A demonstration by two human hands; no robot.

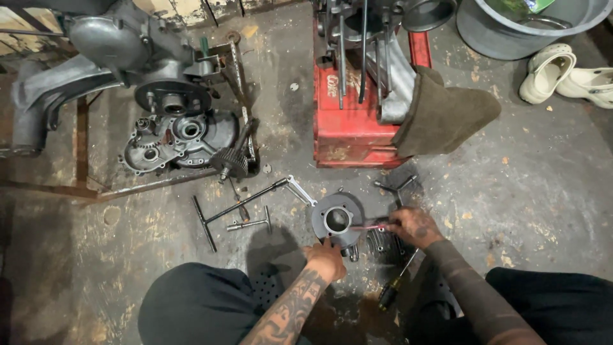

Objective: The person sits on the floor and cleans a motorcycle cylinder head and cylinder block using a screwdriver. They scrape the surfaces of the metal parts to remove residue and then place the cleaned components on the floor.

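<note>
A grey metal engine cylinder (337, 220) with a round bore lies on the concrete floor between my knees. My left hand (325, 257) rests on its near edge and steadies it. My right hand (414, 225) is closed on a thin reddish tool (367, 227) whose tip reaches the cylinder's bore rim. A finned cylinder head (381, 241) lies just below my right hand.
Long T-handle wrenches (239, 204) and a short one (250, 224) lie to the left, a three-way wrench (396, 186) behind, a screwdriver (394, 286) near my right knee. An engine crankcase (179, 137) on a metal stand sits far left, a red crate (348, 121) with cloth ahead, sandals (562, 73) far right.
</note>
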